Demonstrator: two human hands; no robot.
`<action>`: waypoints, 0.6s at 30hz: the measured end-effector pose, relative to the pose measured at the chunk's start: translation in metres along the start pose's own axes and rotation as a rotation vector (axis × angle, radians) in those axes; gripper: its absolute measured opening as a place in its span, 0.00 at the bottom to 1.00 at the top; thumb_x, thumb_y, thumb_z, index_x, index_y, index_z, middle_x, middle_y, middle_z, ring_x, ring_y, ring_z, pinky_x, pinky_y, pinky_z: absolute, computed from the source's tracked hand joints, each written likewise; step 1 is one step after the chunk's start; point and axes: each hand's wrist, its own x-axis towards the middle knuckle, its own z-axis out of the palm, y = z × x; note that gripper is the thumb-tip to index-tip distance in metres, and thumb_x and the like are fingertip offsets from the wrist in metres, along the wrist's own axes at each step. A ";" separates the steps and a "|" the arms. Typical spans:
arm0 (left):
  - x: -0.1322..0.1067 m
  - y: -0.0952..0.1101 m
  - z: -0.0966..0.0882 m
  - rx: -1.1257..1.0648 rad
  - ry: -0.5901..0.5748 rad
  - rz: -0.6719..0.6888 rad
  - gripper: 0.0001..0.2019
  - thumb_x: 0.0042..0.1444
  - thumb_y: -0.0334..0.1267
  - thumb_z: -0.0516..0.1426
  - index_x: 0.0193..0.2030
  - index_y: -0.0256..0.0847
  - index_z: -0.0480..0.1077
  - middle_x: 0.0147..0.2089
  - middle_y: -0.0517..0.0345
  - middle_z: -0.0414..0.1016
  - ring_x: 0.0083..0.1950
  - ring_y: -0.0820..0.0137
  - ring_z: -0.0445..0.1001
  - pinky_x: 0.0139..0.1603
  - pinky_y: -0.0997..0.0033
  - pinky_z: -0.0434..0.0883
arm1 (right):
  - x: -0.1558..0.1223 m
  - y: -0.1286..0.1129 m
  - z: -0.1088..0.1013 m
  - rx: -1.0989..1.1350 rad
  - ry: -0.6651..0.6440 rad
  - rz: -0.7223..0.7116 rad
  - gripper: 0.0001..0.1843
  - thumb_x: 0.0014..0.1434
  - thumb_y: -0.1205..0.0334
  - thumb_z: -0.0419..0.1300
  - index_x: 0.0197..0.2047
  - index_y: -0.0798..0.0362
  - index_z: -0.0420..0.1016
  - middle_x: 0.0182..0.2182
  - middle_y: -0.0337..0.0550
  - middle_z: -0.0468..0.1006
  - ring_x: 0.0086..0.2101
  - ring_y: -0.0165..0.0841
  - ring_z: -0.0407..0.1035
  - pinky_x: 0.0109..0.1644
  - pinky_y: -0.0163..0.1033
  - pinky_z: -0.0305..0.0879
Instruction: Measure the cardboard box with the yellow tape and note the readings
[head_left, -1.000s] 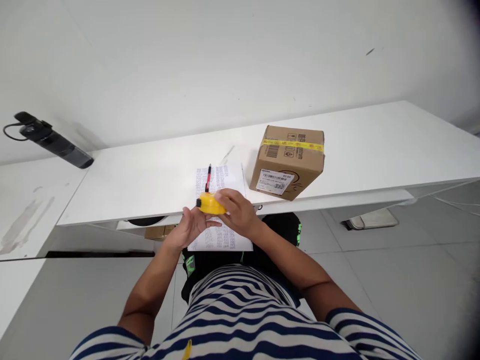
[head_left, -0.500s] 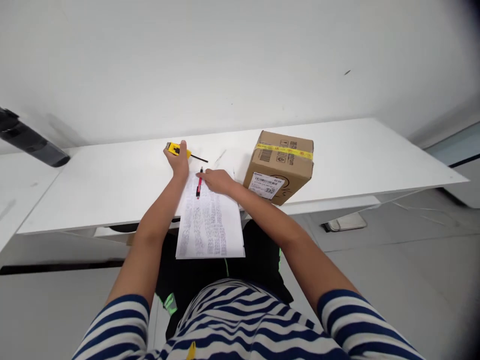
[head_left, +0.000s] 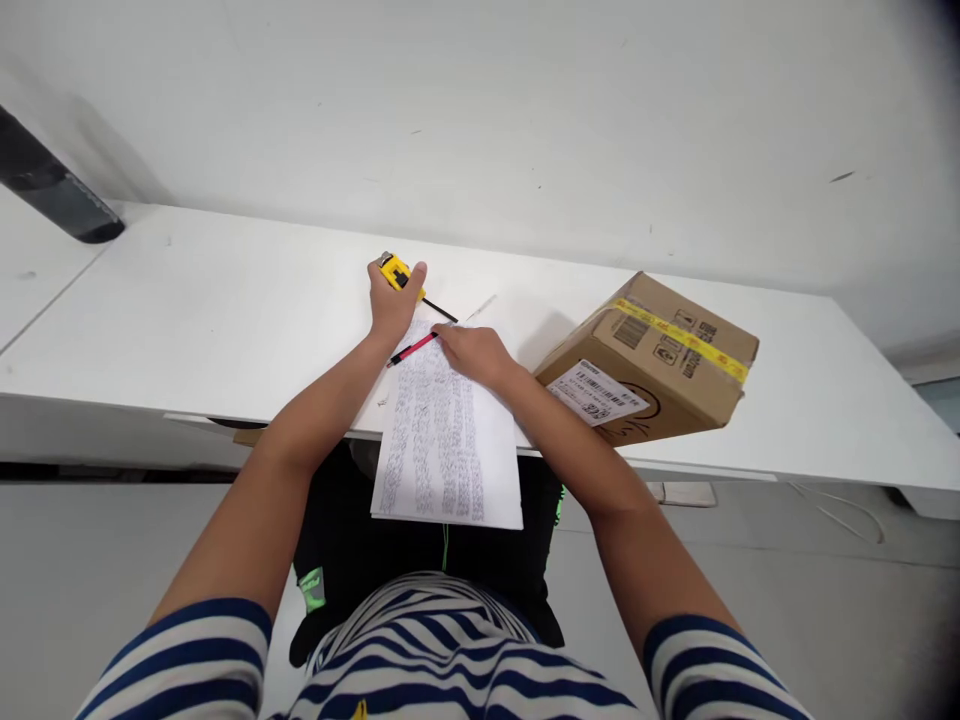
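Here, the left fingers hold a tape measure (yellow).

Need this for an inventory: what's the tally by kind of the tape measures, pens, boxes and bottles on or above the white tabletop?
Tape measure, in the left hand: 1
Red-and-black pen: 1
Cardboard box: 1
Dark bottle, cut off by the frame: 1
Total: 4

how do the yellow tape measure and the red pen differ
The tape measure is yellow and chunky, while the pen is red and slim. The left hand grips the tape measure; the right hand touches one end of the pen. Both have black parts.
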 end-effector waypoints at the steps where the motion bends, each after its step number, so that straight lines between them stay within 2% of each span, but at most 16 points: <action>1: 0.001 -0.001 0.000 -0.001 -0.003 0.001 0.26 0.60 0.59 0.67 0.48 0.47 0.59 0.47 0.56 0.74 0.49 0.68 0.79 0.47 0.68 0.75 | -0.001 0.003 0.000 -0.003 0.023 0.015 0.27 0.77 0.60 0.40 0.67 0.55 0.71 0.51 0.55 0.85 0.41 0.42 0.77 0.36 0.41 0.55; 3: 0.001 -0.003 0.000 0.004 -0.019 0.014 0.26 0.59 0.58 0.68 0.47 0.47 0.59 0.47 0.56 0.74 0.48 0.68 0.79 0.47 0.68 0.74 | -0.003 0.012 -0.002 -0.010 0.043 0.021 0.26 0.77 0.59 0.41 0.69 0.54 0.69 0.50 0.54 0.85 0.40 0.40 0.76 0.36 0.41 0.53; 6: 0.000 -0.003 -0.001 0.030 -0.052 0.031 0.27 0.57 0.59 0.69 0.48 0.48 0.59 0.47 0.57 0.73 0.47 0.67 0.79 0.47 0.67 0.74 | -0.006 0.022 -0.003 -0.014 0.014 -0.028 0.31 0.74 0.65 0.46 0.77 0.48 0.59 0.53 0.51 0.84 0.39 0.38 0.75 0.35 0.40 0.52; 9: -0.001 -0.001 -0.003 0.053 -0.073 0.052 0.29 0.55 0.60 0.69 0.48 0.48 0.59 0.46 0.57 0.74 0.46 0.67 0.79 0.47 0.66 0.73 | -0.008 0.025 -0.001 -0.014 0.043 -0.068 0.28 0.73 0.68 0.45 0.71 0.50 0.69 0.53 0.53 0.84 0.42 0.38 0.76 0.38 0.40 0.57; 11: -0.002 -0.001 -0.003 0.049 -0.095 0.054 0.29 0.55 0.61 0.69 0.48 0.48 0.60 0.45 0.57 0.74 0.46 0.67 0.78 0.47 0.66 0.73 | -0.010 0.026 0.002 0.037 0.139 -0.047 0.25 0.74 0.66 0.43 0.64 0.54 0.75 0.49 0.55 0.85 0.43 0.40 0.77 0.43 0.42 0.61; 13: -0.002 -0.002 -0.004 0.048 -0.124 0.051 0.29 0.54 0.61 0.69 0.48 0.48 0.60 0.45 0.57 0.74 0.45 0.66 0.78 0.47 0.65 0.73 | -0.017 0.028 0.007 0.170 0.280 0.024 0.22 0.74 0.62 0.44 0.59 0.55 0.76 0.45 0.55 0.86 0.42 0.42 0.78 0.47 0.45 0.65; 15: -0.002 -0.002 -0.004 0.060 -0.138 0.054 0.28 0.54 0.59 0.70 0.48 0.49 0.60 0.45 0.57 0.74 0.46 0.65 0.78 0.47 0.64 0.74 | -0.025 0.033 0.014 0.412 0.464 0.112 0.18 0.74 0.56 0.47 0.57 0.52 0.73 0.46 0.54 0.87 0.40 0.40 0.79 0.49 0.46 0.68; 18: -0.004 0.001 -0.004 0.091 -0.138 0.058 0.27 0.55 0.56 0.70 0.48 0.49 0.60 0.45 0.57 0.73 0.46 0.64 0.78 0.48 0.62 0.74 | -0.032 0.042 0.025 0.890 0.687 0.192 0.16 0.70 0.49 0.52 0.56 0.47 0.63 0.54 0.53 0.85 0.35 0.34 0.78 0.43 0.42 0.72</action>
